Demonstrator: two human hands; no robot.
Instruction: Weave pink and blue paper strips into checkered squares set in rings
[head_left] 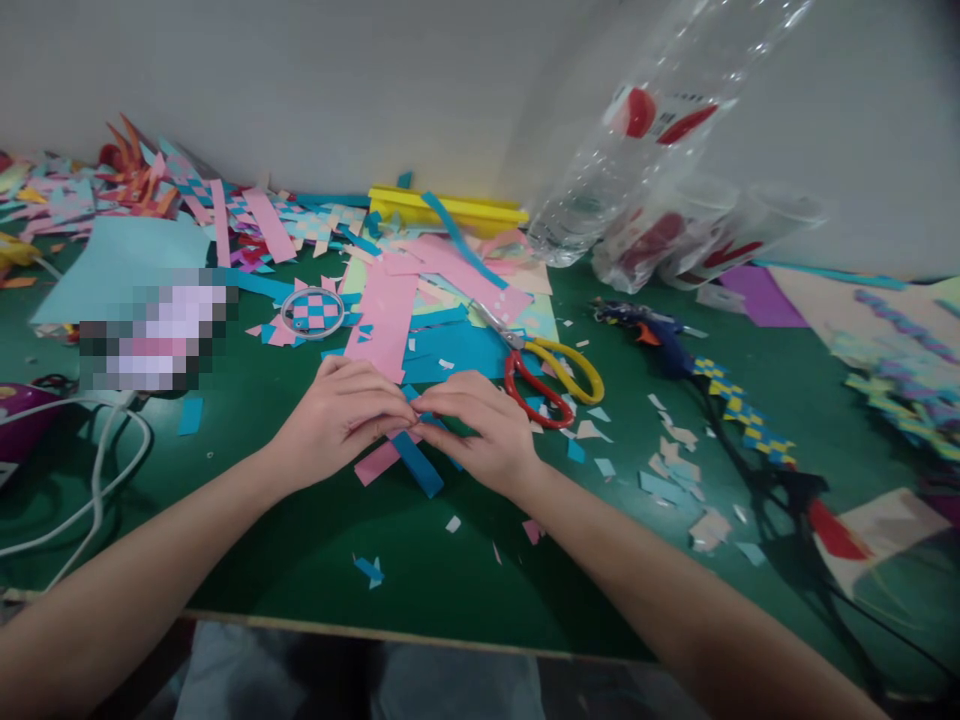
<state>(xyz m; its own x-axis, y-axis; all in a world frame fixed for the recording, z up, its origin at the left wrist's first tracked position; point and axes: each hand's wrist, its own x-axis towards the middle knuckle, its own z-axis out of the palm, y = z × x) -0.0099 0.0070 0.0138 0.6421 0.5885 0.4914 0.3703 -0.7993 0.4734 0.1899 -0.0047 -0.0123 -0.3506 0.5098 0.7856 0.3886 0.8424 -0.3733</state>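
Observation:
Both hands meet over the green table, fingertips pinched together on woven paper strips. My left hand [345, 415] is closed on the strips from the left, and my right hand [484, 425] pinches them from the right. Blue paper strips [418, 466] and a pink paper strip [375, 464] stick out below the fingers; the part between the fingertips is hidden. Just beyond the hands lie a wide pink paper strip [382, 310] and blue paper [450, 352]. Scissors [514, 342] with one red and one yellow handle rest near my right hand.
A ring over checkered paper [316, 314] lies left, near a blurred-out phone [161, 335] with a white cable [97, 480]. Paper scraps [675, 460] litter the right, beside a dark glue gun [652, 335]. A plastic bottle [622, 150] and plastic cups [697, 225] stand behind.

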